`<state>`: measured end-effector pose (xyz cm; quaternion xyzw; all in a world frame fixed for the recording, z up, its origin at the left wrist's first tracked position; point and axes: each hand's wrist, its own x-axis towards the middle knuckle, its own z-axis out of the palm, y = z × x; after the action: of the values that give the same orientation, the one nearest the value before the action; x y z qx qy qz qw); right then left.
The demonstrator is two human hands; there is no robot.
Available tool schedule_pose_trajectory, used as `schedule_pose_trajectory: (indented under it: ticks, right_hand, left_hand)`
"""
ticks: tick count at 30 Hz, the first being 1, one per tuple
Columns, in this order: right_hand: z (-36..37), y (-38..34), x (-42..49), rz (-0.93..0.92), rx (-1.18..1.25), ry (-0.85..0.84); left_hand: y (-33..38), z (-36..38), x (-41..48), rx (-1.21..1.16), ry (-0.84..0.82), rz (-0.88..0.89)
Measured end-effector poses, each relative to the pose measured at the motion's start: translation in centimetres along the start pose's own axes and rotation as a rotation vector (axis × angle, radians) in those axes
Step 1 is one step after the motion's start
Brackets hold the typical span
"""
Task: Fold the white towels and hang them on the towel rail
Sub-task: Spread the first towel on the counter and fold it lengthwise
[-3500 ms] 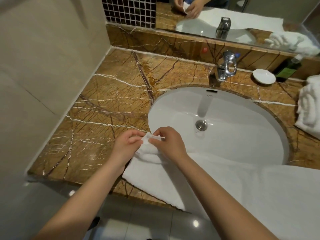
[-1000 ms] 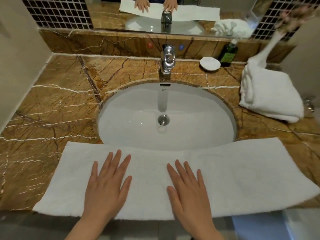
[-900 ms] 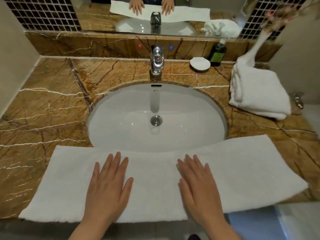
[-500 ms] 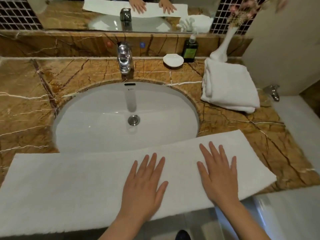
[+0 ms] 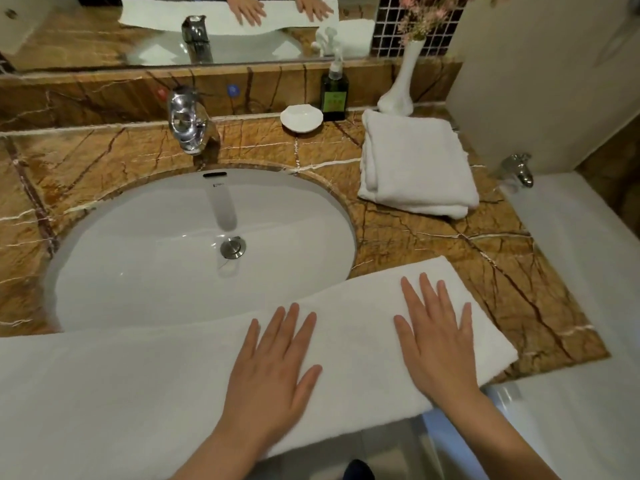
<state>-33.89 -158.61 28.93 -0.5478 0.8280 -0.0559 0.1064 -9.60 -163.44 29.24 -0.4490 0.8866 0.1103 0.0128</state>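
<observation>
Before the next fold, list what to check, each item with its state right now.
1. Hands flat on the towel: ok. The left hand and right hand press the towel with straight fingers.
2. Surface of the towel smooth: ok, no creases show.
3. Full support under the towel: not ok. Its far edge spans the sink and its near edge overhangs the counter.
4. Left end squared: cannot tell, it runs out of frame.
5. The folded towel out of the way: ok, it lies apart at the back right.
6. Reach to the rail: cannot tell, it is not in view.
</observation>
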Motion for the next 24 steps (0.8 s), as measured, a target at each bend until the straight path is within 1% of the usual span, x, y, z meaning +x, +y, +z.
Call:
schedule_pose_trajectory:
  ticks: [3,5,6,7,8,10,12,14,16,19,21,23,24]
  right_hand:
    - [-1.1,0.1,2.0,-0.069,0.057,0.049]
    - [-2.1,0.2,4.5,-0.181,0.050,0.080]
    - [-2.7,0.2,5.7,-0.242,0.038,0.057]
    - [-3.2,0.2,6.9,-0.296,0.020,0.016]
    - [-3.7,0.2,7.9,-0.336,-0.002,-0.024]
    - [-4.4,0.3,9.3,-0.389,-0.041,-0.073]
    - [-4.8,0.3,10.0,-0.421,-0.037,-0.118]
    - [-5.1,0.2,10.3,-0.442,-0.003,-0.191]
    - [-5.5,0.1,10.4,-0.479,-0.006,-0.227]
    - [-6.7,0.6,9.8,-0.522,-0.038,-0.155]
    - [-7.6,1.4,8.3,-0.558,-0.058,-0.067]
    - [-8.2,2.4,5.9,-0.610,-0.058,-0.033]
    - [-8.2,3.0,4.7,-0.630,-0.063,-0.056]
  left_hand:
    - [0.5,-0.6,1.3,-0.094,0.091,-0.018]
    - [1.3,-1.5,3.3,-0.202,0.164,-0.014]
    - [1.8,-1.9,4.5,-0.254,0.186,-0.007]
    - [2.4,-2.3,5.8,-0.295,0.177,0.000]
    - [3.0,-2.7,7.2,-0.320,0.136,0.003]
    - [3.9,-2.9,9.4,-0.347,0.006,-0.008]
    - [4.4,-2.8,10.9,-0.338,-0.115,-0.059]
    - [4.4,-3.1,11.7,-0.329,-0.135,-0.123]
    - [4.4,-3.8,11.9,-0.289,-0.051,-0.142]
    - [4.7,-4.7,11.2,-0.205,0.161,-0.012]
    - [5.0,-5.1,9.9,-0.245,0.250,0.094]
    - [5.2,-5.0,8.2,-0.266,0.253,0.199]
    - [5.2,-4.8,7.4,-0.273,0.215,0.240]
